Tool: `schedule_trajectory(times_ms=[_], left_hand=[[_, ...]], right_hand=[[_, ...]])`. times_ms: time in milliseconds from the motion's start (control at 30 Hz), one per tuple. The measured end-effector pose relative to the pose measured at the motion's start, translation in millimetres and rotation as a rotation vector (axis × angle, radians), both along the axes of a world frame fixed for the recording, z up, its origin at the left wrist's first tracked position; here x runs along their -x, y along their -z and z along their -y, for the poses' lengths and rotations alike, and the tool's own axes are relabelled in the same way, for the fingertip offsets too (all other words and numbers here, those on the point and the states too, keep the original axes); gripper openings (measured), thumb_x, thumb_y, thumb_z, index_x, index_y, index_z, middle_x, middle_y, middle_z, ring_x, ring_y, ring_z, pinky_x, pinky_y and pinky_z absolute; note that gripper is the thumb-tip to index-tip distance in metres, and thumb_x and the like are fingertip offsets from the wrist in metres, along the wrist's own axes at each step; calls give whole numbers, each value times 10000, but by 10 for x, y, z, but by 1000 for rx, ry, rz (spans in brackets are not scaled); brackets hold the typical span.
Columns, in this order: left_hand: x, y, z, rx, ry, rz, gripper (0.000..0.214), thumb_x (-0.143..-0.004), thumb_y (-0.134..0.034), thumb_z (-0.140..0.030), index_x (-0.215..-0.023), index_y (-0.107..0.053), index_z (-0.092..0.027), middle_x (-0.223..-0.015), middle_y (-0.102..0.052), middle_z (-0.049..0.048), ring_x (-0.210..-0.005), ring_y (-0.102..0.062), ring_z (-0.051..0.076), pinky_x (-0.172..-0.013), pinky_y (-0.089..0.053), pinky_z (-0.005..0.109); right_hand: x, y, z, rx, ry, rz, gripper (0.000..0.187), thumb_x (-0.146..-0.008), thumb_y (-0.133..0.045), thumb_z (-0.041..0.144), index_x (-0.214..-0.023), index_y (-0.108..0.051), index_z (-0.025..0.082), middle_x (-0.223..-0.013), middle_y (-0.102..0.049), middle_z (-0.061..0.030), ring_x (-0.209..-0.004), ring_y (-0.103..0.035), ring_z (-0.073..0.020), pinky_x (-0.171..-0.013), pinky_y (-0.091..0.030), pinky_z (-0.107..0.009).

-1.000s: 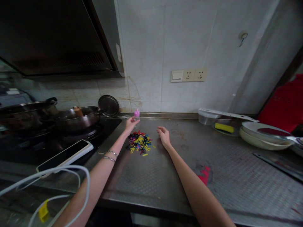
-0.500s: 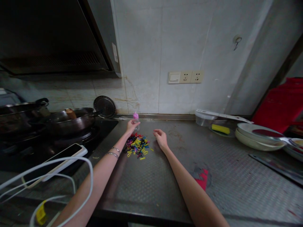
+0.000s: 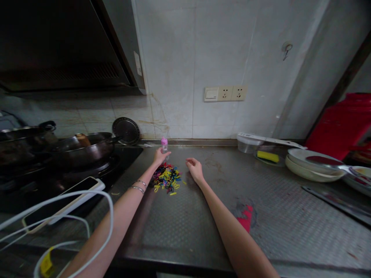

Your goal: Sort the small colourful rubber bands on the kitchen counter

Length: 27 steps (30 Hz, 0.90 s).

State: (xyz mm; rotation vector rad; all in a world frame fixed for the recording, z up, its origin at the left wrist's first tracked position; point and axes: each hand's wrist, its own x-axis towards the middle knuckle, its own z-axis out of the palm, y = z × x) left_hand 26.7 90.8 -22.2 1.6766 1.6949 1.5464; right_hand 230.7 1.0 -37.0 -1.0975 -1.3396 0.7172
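Observation:
My left hand [image 3: 159, 157] is closed round a small clear bottle [image 3: 165, 147] with a pink top, its thumb across the front. The bottle is upright, its lower part mostly covered by the hand. Just in front of that hand lies a pile of small colourful rubber bands [image 3: 167, 177], mainly yellow, black, red and blue. To the right of the pile, my right hand [image 3: 194, 168] is low over the metal counter with its fingers bent and tips together. Whatever may be between those fingertips is too small to make out.
On the left are a hob with a pan [image 3: 87, 148], a white device [image 3: 60, 206] and white cable loops [image 3: 110, 216] over my forearm. A plastic tub [image 3: 247, 144], a yellow sponge [image 3: 268, 156], bowls [image 3: 311, 170] and a knife [image 3: 333, 204] lie along the right.
The whole view has shifted slightly. The thumb of my left hand sits a little lower on the bottle, and more of its clear body shows. My right hand's fingers have curled in slightly.

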Motion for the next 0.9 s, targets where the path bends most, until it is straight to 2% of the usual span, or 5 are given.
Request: schedule_trajectory(times_ms=[200,400,600,733,900], left_hand=[[18,1,-8,46,-16,-107,433,-508,-697,-463,-771,-581,-140,-650,-541,33,-606,-507,165,-559,-349,260],[38,17,17,77,33,65,544,-395,-765,-406,-823,-553,-147,-660,-541,25,-627,-516,166,-594,-363,261],[113,-124,194,-47,-102,71,512,-471,-724,-357,-896,-543,-136,-825,-567,62,-786,-522,181,-711,-376,281],[180,-309,477,-4,279,-63,185,-599,-610,-272,-738,-595,-152,-747,-591,31,-730,-530,151,-721,-393,265],[236,-462,891,316,753,-259,371,-496,-682,-212,-867,-654,-197,-848,-637,26,-818,-556,179,-761,-408,259]], right_hand=[[-1,9,-3,13,-7,17,282,-620,-455,224,-828,-635,164,-773,-639,-39,-716,-567,-162,-694,-443,-268],[-2,36,-30,15,-11,63,286,-625,-460,225,-842,-638,170,-795,-638,-36,-719,-564,-155,-708,-443,-271],[24,47,-8,-25,-73,226,335,-638,-473,194,-931,-634,186,-868,-636,-32,-746,-549,-150,-754,-427,-287],[125,-37,85,-85,-269,475,397,-667,-537,233,-1059,-595,209,-1038,-599,-51,-868,-526,-172,-836,-376,-323],[335,-144,280,-170,-380,813,544,-658,-608,422,-1159,-532,225,-1121,-550,-86,-1052,-438,-241,-903,-289,-376]])
